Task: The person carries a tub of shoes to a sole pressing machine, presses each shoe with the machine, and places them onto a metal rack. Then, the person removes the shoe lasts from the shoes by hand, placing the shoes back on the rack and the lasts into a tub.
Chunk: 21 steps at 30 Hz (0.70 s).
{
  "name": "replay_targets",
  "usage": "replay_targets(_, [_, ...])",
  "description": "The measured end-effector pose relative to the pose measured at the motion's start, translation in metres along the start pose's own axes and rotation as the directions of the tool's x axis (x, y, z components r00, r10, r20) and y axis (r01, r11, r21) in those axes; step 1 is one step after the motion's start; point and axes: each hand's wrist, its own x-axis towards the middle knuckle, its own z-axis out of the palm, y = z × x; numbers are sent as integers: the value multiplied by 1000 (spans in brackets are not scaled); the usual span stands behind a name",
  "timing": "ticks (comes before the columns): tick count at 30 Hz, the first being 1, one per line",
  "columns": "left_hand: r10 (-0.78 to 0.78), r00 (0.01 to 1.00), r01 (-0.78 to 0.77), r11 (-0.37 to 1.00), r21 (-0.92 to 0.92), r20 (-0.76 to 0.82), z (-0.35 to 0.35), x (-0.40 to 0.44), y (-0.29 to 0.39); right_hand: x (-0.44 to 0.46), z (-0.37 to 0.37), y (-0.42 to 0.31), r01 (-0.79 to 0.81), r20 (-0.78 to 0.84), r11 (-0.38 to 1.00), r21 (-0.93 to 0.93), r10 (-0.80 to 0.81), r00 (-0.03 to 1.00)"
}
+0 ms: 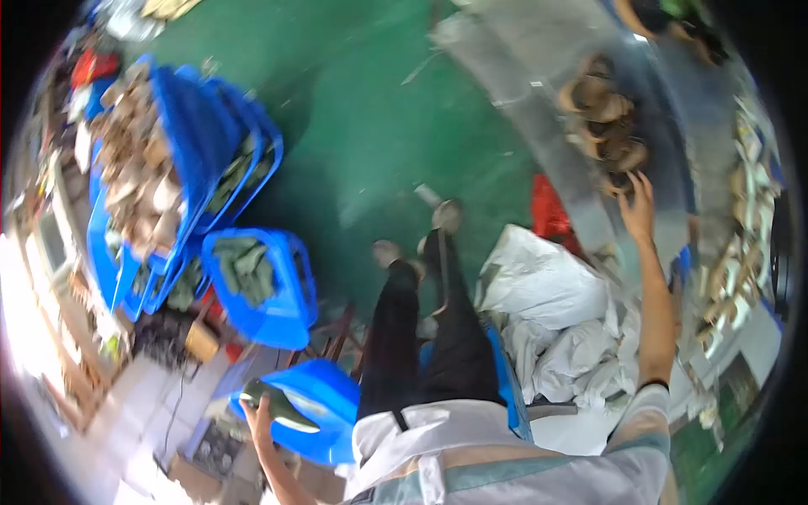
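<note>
1. Inside the left hand, which grips one end: a dark green shoe-shaped piece, held over a blue tub.
2. Ahead of the left hand: a blue bin heaped with beige pieces.
3. Under the right hand's spread fingers: the nearest of the brown pieces lined along a grey desk; whether it grasps one, I cannot tell.
4. Between the right hand and the legs: a white sack.

Heaped pieces in stacked tubs at left, another tub beside them, item in left hand above nearest container, footwear row on right surface, right hand at its near end, bags between surface and legs.
</note>
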Motion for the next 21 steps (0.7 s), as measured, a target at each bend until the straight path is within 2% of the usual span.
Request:
replay_targets(1, [54, 997, -50, 996, 80, -55, -27, -6, -31, -13, 3, -9, 9, 13, 1000, 27, -9, 1000])
replay_targets(2, [-85, 985, 98, 991, 87, -151, -27, -35, -10, -27, 1, -27, -18, 76, 999, 30, 15, 997])
replay_targets(3, [-16, 983, 43, 988, 147, -180, -49, -25, -57, -41, 6, -31, 69, 97, 991, 115, -80, 992])
replay_targets(4, [98, 985, -72, 982, 175, -143, -68, -13, -112, -59, 13, -38, 86, 97, 992, 89, -95, 991])
replay_targets(5, [54, 978, -15, 982, 190, -200, -60, -29, -108, -80, 27, -41, -159, 219, 938, 306, 93, 971])
replay_targets(6, [-37, 973, 77, 983, 169, -227, -57, -29, -128, -99, 34, -43, -189, 309, 920, 342, 80, 948])
replay_targets(7, [-23, 974, 61, 985, 163, -226, -55, -20, -163, -114, 38, -50, -225, 389, 905, 361, 73, 919])
replay_targets(9, [-104, 976, 158, 942, 295, -189, -45, -10, -204, -134, 25, -94, -407, 629, 861, 306, 138, 765])
replay_targets(11, [-290, 955, 297, 942, 154, -66, -22, -21, -175, -159, 38, -97, -272, 650, 895, 355, -26, 760])
replay_targets(12, [-268, 962, 272, 957, 102, -56, -17, -7, -221, -161, 20, -138, -386, 696, 845, 370, 23, 718])
replay_targets(14, [-158, 985, 165, 980, 115, -67, -3, -6, -231, -168, 14, -150, -297, 707, 881, 368, -58, 704])
replay_targets(15, [-120, 986, 120, 993, 9, 114, -2, 15, -273, -171, 5, -161, -251, 678, 891, 378, -82, 731])
replay_targets(16, [-115, 987, 125, 989, -77, 116, 10, 17, -269, -169, -6, -172, -352, 721, 883, 311, 23, 693])
replay_targets(17, [-139, 990, 139, 990, 35, -5, 21, 17, -258, -172, -11, -168, -338, 695, 894, 295, 43, 718])
replay_targets(18, [-204, 959, 231, 964, 128, -195, 29, 37, -286, -167, -24, -180, -318, 634, 869, 379, 6, 773])
replay_targets(19, [40, 962, -15, 995, 94, -271, 32, 51, -299, -152, -45, -203, -257, 587, 891, 374, -13, 809])
replay_targets(20, [-58, 898, 120, 986, 115, -437, 31, 31, -249, -135, -68, -224, -236, 561, 909, 344, 3, 828])
replay_targets(21, [114, 850, 145, 888, 437, -515, 20, 50, -274, -117, -87, -239, -217, 542, 923, 319, 10, 840])
